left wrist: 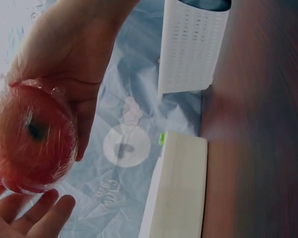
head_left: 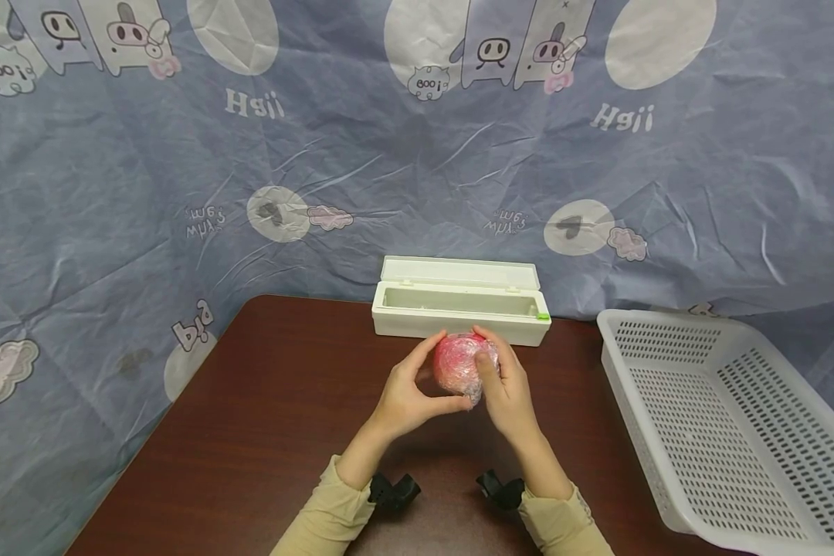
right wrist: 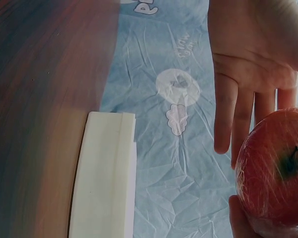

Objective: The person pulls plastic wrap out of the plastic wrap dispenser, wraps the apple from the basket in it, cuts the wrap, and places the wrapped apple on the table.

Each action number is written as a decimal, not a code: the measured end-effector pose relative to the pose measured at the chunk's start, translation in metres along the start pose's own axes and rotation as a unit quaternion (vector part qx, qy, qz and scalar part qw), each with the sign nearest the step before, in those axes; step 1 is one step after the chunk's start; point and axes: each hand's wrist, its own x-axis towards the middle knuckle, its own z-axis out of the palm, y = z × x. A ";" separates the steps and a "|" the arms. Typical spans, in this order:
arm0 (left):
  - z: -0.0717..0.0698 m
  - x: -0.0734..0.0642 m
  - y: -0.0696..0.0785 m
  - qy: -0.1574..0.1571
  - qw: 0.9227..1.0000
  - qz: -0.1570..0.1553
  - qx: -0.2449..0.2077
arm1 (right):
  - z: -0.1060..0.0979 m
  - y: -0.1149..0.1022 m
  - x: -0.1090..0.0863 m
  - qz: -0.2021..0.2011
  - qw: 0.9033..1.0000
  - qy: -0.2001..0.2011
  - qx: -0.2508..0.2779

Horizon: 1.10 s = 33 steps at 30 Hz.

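Note:
A red apple [head_left: 457, 361] wrapped in clinging clear plastic film is held up over the table between both hands. My left hand [head_left: 405, 398] holds it from the left, index fingertip at its upper side and thumb at the bunched film near its bottom. My right hand [head_left: 506, 390] grips it from the right, thumb across the near face and fingers behind. The apple's stem hollow shows through the film in the left wrist view, where the fingers [left wrist: 39, 215] of my left hand reach its lower edge. Right behind the apple stands an open white film-dispenser box [head_left: 459, 320].
The box's lid [head_left: 461, 272] is tipped back, and a green tab [head_left: 544, 316] sits at its right end. On the right lies a white perforated plastic basket [head_left: 632, 417]. The dark wooden table [head_left: 278, 401] ends against a printed blue cloth [head_left: 361, 139].

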 end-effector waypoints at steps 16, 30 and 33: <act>-0.001 0.001 -0.011 0.006 0.995 0.093 0.029 | -0.004 -0.001 0.002 0.037 0.999 -0.024 -0.016; 0.010 -0.003 -0.042 0.065 0.995 0.011 0.074 | 0.003 0.007 0.000 -0.127 0.989 0.060 -0.041; 0.011 -0.003 -0.042 0.056 0.995 0.007 0.078 | 0.007 0.019 -0.001 -0.171 0.982 0.066 -0.036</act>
